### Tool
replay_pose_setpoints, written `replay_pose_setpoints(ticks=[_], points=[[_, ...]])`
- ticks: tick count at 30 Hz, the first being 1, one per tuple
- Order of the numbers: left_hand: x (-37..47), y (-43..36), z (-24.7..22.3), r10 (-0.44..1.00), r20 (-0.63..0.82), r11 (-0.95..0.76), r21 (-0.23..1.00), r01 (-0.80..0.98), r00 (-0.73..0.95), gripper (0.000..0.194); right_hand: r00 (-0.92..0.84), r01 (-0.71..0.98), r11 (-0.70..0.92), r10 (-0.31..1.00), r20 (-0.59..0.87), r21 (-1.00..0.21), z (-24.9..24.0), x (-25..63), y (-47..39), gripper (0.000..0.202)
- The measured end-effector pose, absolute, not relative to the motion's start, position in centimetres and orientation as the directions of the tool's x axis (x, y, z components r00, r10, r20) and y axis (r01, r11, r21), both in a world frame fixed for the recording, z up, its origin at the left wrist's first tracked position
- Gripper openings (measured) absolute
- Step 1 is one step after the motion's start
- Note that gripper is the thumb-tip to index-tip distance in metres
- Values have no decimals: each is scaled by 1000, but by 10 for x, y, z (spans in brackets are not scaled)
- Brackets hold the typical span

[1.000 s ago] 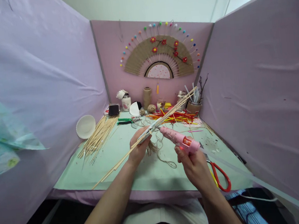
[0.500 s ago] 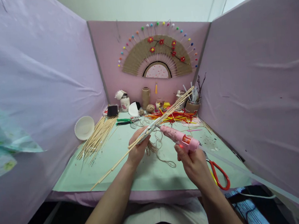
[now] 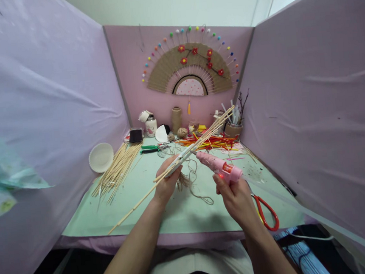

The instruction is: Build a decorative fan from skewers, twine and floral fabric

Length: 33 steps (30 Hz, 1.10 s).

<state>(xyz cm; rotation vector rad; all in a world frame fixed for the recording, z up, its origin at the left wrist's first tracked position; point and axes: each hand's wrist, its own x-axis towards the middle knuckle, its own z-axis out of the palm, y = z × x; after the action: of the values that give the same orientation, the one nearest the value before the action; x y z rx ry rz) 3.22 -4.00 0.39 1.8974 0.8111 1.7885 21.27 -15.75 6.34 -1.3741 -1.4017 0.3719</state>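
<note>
My left hand (image 3: 167, 183) is closed around a bundle of thin wooden sticks (image 3: 212, 130), which slants from lower left to upper right above the table. A pale strip lies along the sticks near my fingers, and a tuft of brown twine (image 3: 181, 181) hangs beneath that hand. In my right hand (image 3: 234, 194) is a pink hot glue gun (image 3: 218, 166), a small red light glowing by its grip. Its metal nozzle points left at the sticks, close to the pale strip; whether it touches them I cannot tell. A glue stick trails from its back.
Loose sticks (image 3: 118, 170) lie at left beside a white scalloped dish (image 3: 101, 157). Green-handled pliers (image 3: 150, 149) and red and yellow pipe cleaners (image 3: 215, 142) are further back. Red-handled scissors (image 3: 267, 212) lie at right. A decorated fan (image 3: 161, 77) hangs on the back panel.
The whole view has shifted slightly. Both hands, the sticks and the glue gun keep nearly the same positions relative to each other.
</note>
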Motion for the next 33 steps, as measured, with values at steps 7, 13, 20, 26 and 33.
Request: replay_pose_setpoints(ticks=[7,13,20,26,33], points=[[32,-39,2,660,751,-744,652,143,8,29,275,501,271,850,449,-822,65,214,-156,46],[32,-41,5,662,750,-742,652,152,13,28,276,499,266,854,442,-825,65,215,-154,46],[32,-43,8,663,749,-738,652,173,5,27,278,518,259,851,447,-815,63,218,-152,45],[33,-45,8,674,739,-727,665,171,-4,25,284,543,239,850,444,-805,62,220,-149,47],[33,-44,8,704,711,-698,690,191,5,25,290,560,219,851,437,-799,62,222,-146,51]])
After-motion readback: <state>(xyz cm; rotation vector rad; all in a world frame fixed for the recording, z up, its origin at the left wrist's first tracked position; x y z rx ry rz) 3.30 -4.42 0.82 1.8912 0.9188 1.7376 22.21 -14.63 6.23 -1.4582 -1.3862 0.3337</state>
